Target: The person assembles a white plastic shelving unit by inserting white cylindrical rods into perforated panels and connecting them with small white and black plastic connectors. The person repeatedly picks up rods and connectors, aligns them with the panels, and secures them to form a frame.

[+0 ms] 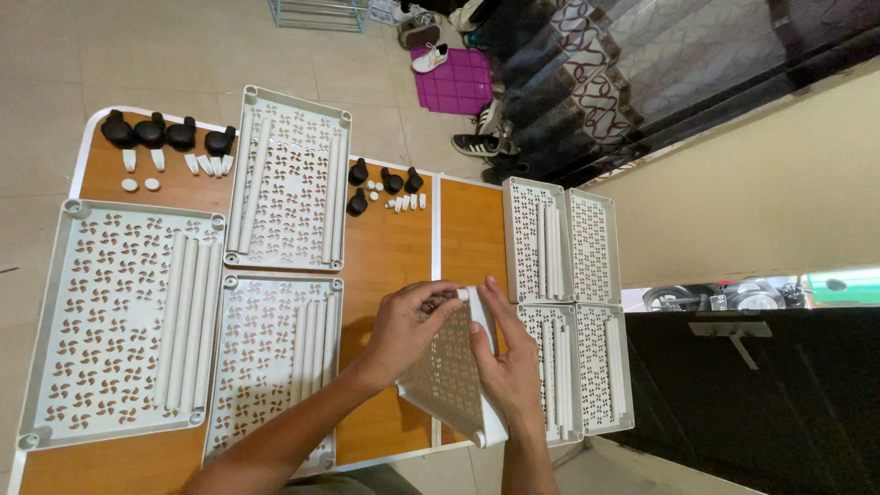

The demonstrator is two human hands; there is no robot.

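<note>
- Your left hand (403,335) is gripping the top corner of a tilted white perforated tray (449,376).
- Your right hand (506,367) is clasping that tray's right edge, thumb near the corner socket.
- You are holding it above the wooden table (390,247), between 3 larger trays with white tubes (188,321) and 4 smaller trays (591,247).

A white perforated shelf panel (449,371) was held tilted above the wooden worktop (385,266) by the left hand (403,330) and right hand (506,367), among other panels.
</note>
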